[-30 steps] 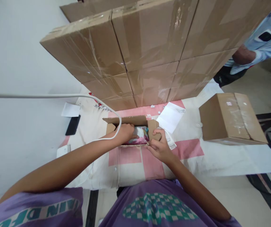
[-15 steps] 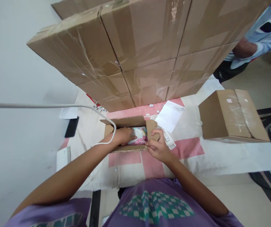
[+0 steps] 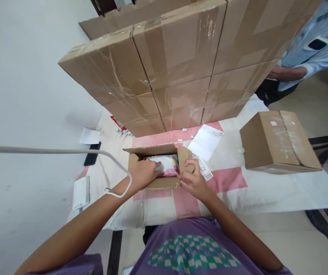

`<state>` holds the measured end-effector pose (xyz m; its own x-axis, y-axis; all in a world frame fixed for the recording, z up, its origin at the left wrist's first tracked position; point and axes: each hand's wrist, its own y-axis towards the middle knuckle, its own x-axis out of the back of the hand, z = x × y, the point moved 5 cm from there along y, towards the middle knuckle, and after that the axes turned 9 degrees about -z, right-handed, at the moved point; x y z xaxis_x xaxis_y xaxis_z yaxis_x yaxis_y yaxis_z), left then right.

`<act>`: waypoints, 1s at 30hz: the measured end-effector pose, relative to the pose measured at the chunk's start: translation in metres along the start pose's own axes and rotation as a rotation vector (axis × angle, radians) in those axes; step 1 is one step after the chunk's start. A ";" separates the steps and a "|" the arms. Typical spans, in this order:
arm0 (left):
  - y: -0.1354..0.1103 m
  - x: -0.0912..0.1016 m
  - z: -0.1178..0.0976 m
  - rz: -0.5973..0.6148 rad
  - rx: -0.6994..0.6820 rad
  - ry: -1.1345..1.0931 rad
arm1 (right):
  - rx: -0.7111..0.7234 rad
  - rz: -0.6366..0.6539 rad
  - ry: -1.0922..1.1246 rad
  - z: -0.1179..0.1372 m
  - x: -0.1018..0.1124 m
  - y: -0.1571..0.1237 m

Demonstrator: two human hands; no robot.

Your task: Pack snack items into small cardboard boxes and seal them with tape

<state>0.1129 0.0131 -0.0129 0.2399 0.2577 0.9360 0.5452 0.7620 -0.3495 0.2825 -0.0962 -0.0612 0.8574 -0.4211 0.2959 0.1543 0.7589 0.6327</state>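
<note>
A small open cardboard box [image 3: 161, 183] stands on the cloth in front of me, its flaps up. Inside it lies a soft, shiny packet [image 3: 168, 164], printed white, blue and pink. My left hand [image 3: 145, 172] reaches over the box's left end and rests on the packet, thumb and forefinger apart; its other fingers are partly hidden. At the opposite end, my right hand [image 3: 193, 179] pinches the cardboard near the right flap [image 3: 183, 158] and the near corner.
Taped cartons [image 3: 181, 91] form a wall behind the box. A larger carton [image 3: 281, 143] sits at right, beyond white paper [image 3: 206, 141]. A white cable [image 3: 115, 160] hangs across my left forearm. Near the wall are a phone [image 3: 92, 154] and white device [image 3: 81, 193]. Another person [image 3: 304, 57] stands far right.
My left hand has drawn back a little to the left, uncovering more of the packet. My right hand keeps its grip at the box's right end. The view has tilted slightly.
</note>
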 end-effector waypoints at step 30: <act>-0.031 0.019 0.052 -0.475 -0.036 -0.709 | 0.060 -0.133 -0.003 -0.017 -0.002 0.000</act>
<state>0.0590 0.0257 0.0182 -0.5735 0.2356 0.7846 0.4888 0.8670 0.0968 0.2892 -0.0871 -0.0744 0.8298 -0.5176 0.2087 0.2366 0.6650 0.7084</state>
